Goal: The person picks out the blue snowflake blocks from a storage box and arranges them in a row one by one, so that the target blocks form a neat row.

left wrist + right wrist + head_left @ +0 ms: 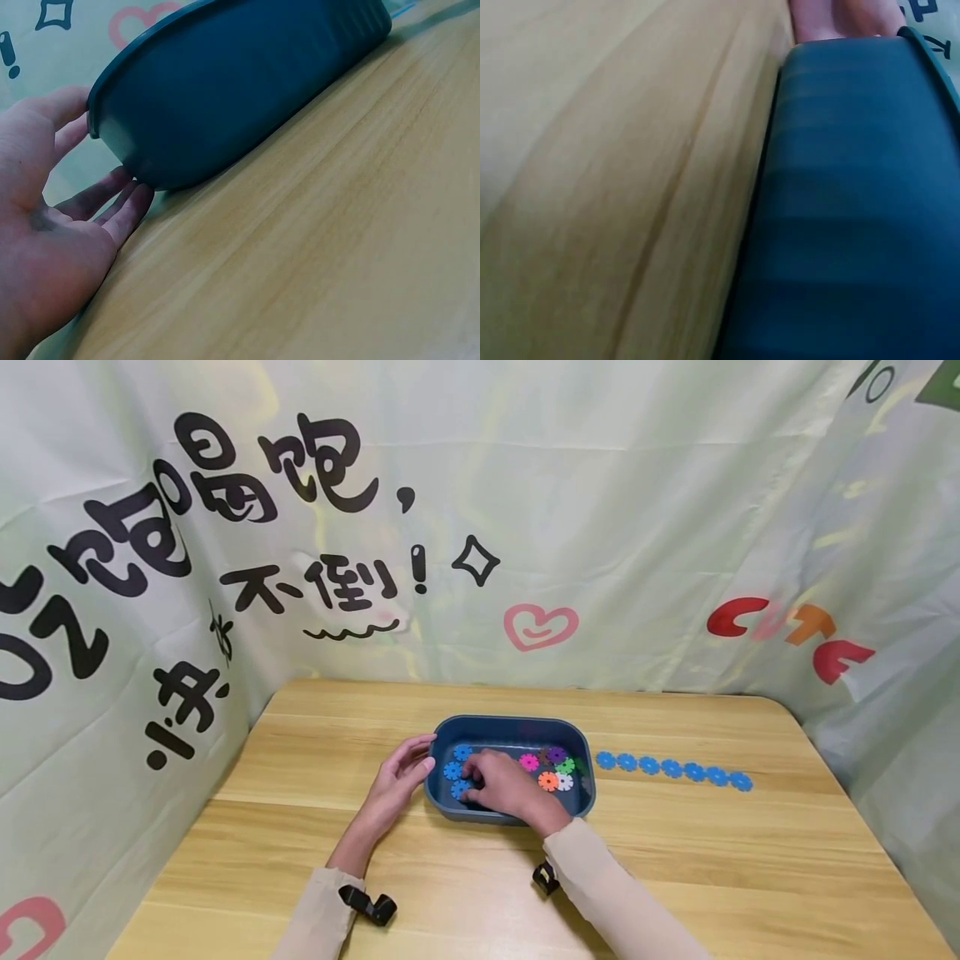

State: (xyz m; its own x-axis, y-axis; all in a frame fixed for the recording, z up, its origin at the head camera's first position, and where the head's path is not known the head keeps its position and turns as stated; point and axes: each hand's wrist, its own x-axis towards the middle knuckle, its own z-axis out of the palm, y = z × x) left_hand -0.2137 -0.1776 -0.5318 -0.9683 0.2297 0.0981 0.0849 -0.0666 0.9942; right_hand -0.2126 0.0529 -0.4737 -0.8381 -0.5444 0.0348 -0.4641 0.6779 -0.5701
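A dark blue plastic bin point(510, 817) sits on the table, holding small notched plastic discs. Blue discs point(452, 770) lie at its left end; pink point(529, 762), orange point(548, 782), white point(565, 782), green point(566, 765) and purple point(556, 755) ones lie at the right. My left hand point(396, 783) rests against the bin's left end. In the left wrist view, the fingers point(129, 214) touch its outer wall near the base. My right hand point(504, 783) reaches down inside the bin, thumb and forefinger apart beside the blue discs. The right wrist view catches only the bin's ribbed side point(847, 195), not that hand.
A row of several blue discs point(672, 769) runs across the wooden table point(675, 877) to the right of the bin. Behind the table hangs a pale printed curtain point(615, 527), which also encloses both sides. A black band mount point(367, 906) is on the left wrist.
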